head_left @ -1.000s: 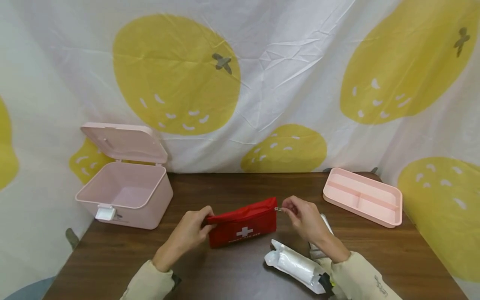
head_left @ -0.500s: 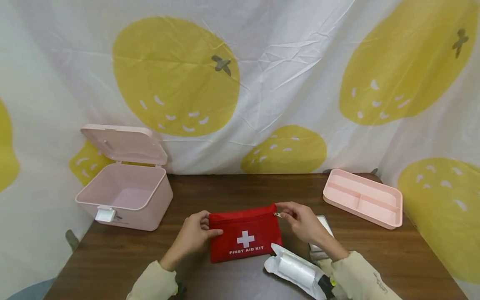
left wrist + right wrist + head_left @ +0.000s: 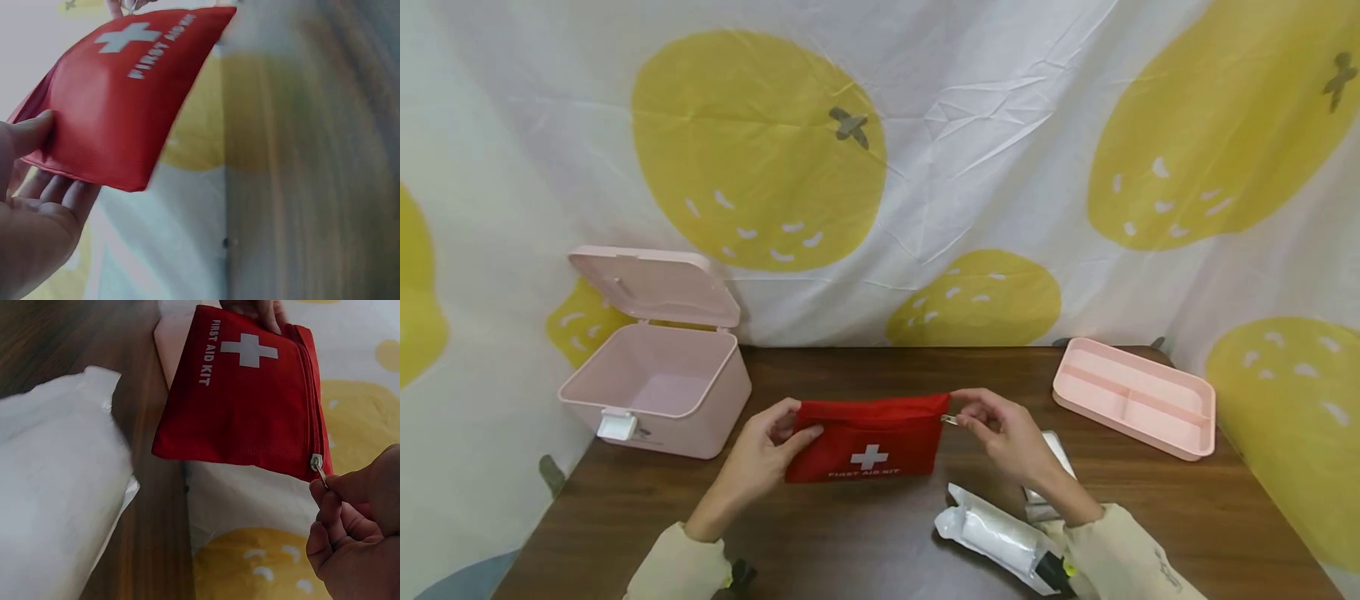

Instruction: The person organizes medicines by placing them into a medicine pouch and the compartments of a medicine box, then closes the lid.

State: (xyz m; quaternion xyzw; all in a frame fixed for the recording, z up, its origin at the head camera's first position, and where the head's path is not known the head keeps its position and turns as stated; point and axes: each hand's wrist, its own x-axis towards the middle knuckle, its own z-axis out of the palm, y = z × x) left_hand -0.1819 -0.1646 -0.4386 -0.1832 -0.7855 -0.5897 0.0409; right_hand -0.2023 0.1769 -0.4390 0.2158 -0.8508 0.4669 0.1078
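A red first aid pouch [image 3: 868, 437], marked with a white cross, is held up off the table between both hands. My left hand [image 3: 762, 450] grips its left end, thumb on the front and fingers behind. At the opposite top corner my right hand [image 3: 1011, 437] pinches the metal zipper pull [image 3: 320, 472] between thumb and fingers. The slider sits at that right end, and the zipper [image 3: 309, 394] looks closed along its length. Below the right hand lies a silvery white wrapped roll [image 3: 996, 533]. Another white packet [image 3: 1058, 458] is partly hidden behind the right wrist.
At the left stands a pink box [image 3: 655, 392] with its lid [image 3: 658, 287] raised. A pink divided tray [image 3: 1135, 400] lies at the back right of the brown wooden table [image 3: 850, 542]. Behind the table hangs a lemon-patterned cloth [image 3: 925, 183].
The pouch first tipped flatter with its front toward me, then rose and moved slightly left with the left hand. The right hand keeps its pinch on the zipper pull.
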